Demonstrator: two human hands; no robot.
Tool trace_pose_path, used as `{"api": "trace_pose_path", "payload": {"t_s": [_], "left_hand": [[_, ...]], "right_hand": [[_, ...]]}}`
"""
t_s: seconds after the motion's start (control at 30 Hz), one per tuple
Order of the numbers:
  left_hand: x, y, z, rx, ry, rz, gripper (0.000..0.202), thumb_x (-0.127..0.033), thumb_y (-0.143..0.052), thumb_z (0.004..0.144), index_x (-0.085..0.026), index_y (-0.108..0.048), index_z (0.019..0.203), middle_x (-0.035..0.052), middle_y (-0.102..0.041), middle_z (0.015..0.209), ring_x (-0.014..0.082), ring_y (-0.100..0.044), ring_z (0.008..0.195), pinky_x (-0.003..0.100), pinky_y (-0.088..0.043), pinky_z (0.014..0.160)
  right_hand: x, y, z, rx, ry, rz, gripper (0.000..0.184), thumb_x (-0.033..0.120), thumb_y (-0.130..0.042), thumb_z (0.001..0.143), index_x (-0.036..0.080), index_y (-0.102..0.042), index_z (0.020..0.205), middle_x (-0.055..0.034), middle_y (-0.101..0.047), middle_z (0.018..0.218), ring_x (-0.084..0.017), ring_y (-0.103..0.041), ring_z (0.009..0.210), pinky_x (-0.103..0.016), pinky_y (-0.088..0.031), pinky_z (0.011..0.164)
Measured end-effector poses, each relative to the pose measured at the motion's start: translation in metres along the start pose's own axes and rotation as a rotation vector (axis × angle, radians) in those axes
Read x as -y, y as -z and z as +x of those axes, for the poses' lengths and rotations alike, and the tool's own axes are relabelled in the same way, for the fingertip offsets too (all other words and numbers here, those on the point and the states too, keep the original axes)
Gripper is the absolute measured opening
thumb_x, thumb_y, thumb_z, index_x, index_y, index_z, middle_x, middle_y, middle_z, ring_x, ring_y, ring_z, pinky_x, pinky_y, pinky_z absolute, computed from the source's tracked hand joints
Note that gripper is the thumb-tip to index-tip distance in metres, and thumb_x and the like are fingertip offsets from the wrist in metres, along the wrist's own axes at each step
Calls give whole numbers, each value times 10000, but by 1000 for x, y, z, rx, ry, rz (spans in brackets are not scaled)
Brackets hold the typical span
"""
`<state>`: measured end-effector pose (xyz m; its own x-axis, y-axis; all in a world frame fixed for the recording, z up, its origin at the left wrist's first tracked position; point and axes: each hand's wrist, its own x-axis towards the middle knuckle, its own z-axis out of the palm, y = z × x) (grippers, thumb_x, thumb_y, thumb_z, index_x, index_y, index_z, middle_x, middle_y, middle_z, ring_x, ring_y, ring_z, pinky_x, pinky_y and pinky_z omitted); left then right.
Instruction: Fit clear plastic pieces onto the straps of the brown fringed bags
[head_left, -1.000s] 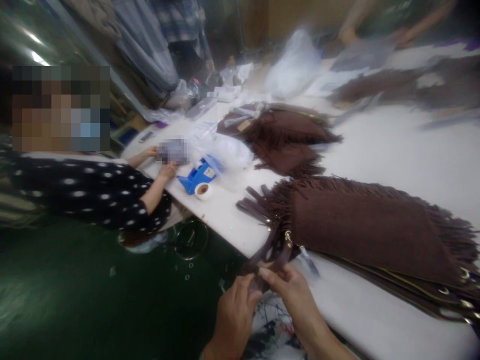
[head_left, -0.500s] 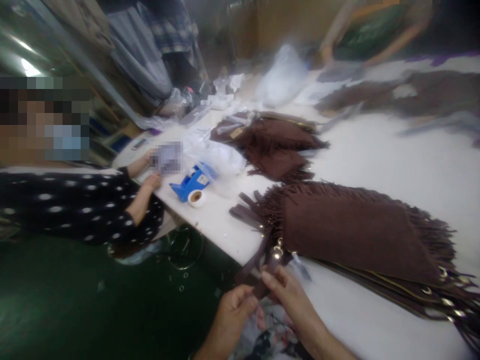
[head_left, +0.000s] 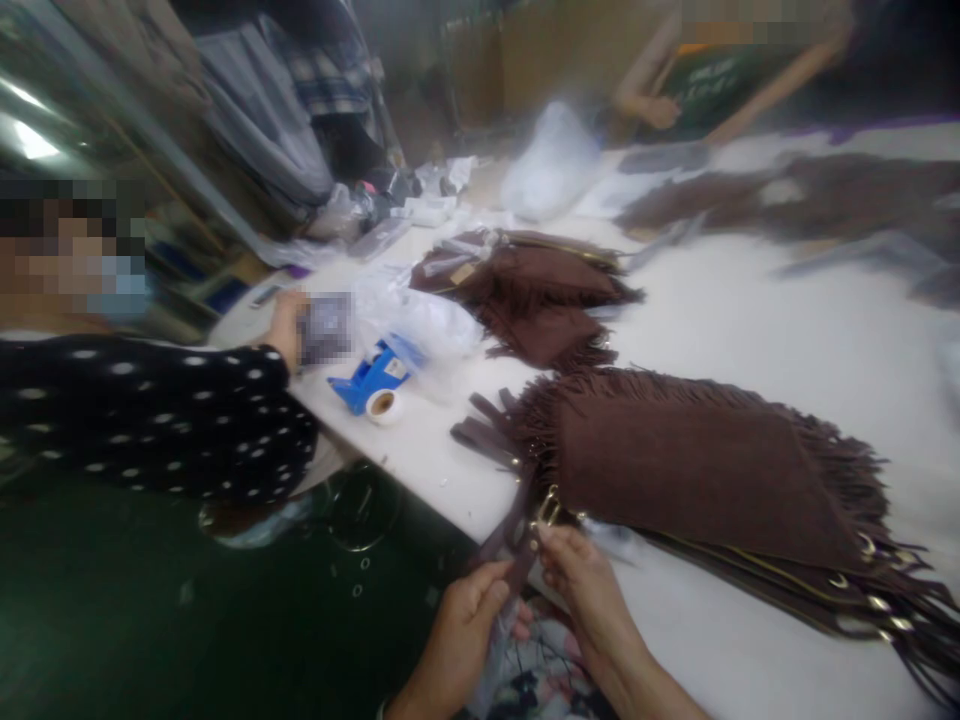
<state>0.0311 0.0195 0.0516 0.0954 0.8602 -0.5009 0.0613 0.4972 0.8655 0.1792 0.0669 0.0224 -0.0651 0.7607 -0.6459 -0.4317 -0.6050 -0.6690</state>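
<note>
Strap (head_left: 516, 538): dark brown, narrow, with a gold clasp (head_left: 548, 506) at its upper end, hanging over the table (head_left: 750, 330) edge from a fringed brown bag (head_left: 690, 480). Left hand (head_left: 461, 625) is pinched closed on its lower part. Right hand (head_left: 581, 590) grips it beside the clasp. A blue tape dispenser (head_left: 369, 378) sits well apart.

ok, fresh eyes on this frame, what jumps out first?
The stack of brown fringed bags spreads over the white table, centre right. At the bottom edge, the left hand and right hand pinch a brown strap hanging off the stack's near corner. On the left, a co-worker's dotted sleeve reaches in beside a blue tape dispenser.
</note>
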Motion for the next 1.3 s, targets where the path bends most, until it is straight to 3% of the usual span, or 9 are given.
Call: {"api": "trace_pose_path", "payload": {"t_s": [0.17,0.3,0.4,0.57,0.67,0.73,0.87,1.07,1.3], "left_hand": [[-14,-14,13,0,-87,8,403,-428,-473,928,-182,-628,1208,86,-733,1013,225,-689,828,324,-522,767],[-22,-22,23,-113,-224,139,337,-380,-448,945,-249,-659,1173,52,-685,1187,234,-610,1110,328,-438,989],[-24,-27,29,-171,-279,266,351,-363,-433,950,-298,-607,1248,26,-645,1263,220,-581,1167,311,-398,1042],[-26,-36,41,-146,-341,346,405,-364,-410,953,-307,-522,1338,24,-578,1351,222,-521,1245,329,-335,1099],[-28,-43,53,-210,-216,82,395,-392,-470,924,-249,-592,1271,79,-608,1310,254,-547,1211,369,-372,1067],[-31,-47,59,-224,-113,-178,436,-408,-530,889,-190,-592,1262,134,-647,1237,276,-606,1119,386,-438,991],[-37,-54,60,-127,-3,-492,459,-401,-578,864,-120,-582,1227,168,-701,1054,254,-670,909,350,-503,825],[-40,-58,56,-87,-1,-582,362,-388,-580,862,-117,-607,1101,143,-692,956,210,-649,768,293,-493,668],[-39,-53,61,-64,31,-509,246,-334,-573,853,-125,-594,981,87,-678,810,160,-611,676,258,-461,628]], "right_hand": [[11,1,-15,45,-71,-1,302,489,-699,728,209,-602,788,19,-592,674,-127,-533,543,-238,-471,473],[15,4,-17,21,2,-42,265,440,-717,709,203,-608,753,19,-604,672,-142,-566,607,-241,-494,544],[9,8,-11,36,54,-54,286,460,-711,699,196,-606,734,9,-625,686,-149,-563,590,-239,-474,526],[6,16,-7,48,205,-204,308,491,-647,755,189,-619,696,9,-613,649,-162,-549,598,-243,-451,554],[13,18,-10,29,320,-347,346,521,-592,790,191,-662,711,-15,-651,708,-202,-587,712,-271,-471,662],[17,19,-14,49,357,-391,361,530,-549,819,199,-693,818,-45,-693,861,-234,-611,845,-289,-481,736],[13,18,-23,43,288,-343,432,532,-557,817,216,-612,1106,-69,-696,964,-236,-644,831,-305,-515,675],[-10,20,-24,-132,332,-353,406,530,-606,773,215,-588,1028,-40,-676,830,-213,-636,734,-294,-509,632],[-7,20,-17,53,152,-290,400,591,-611,738,195,-554,740,69,-455,499,-99,-395,435,-204,-293,420]]}}
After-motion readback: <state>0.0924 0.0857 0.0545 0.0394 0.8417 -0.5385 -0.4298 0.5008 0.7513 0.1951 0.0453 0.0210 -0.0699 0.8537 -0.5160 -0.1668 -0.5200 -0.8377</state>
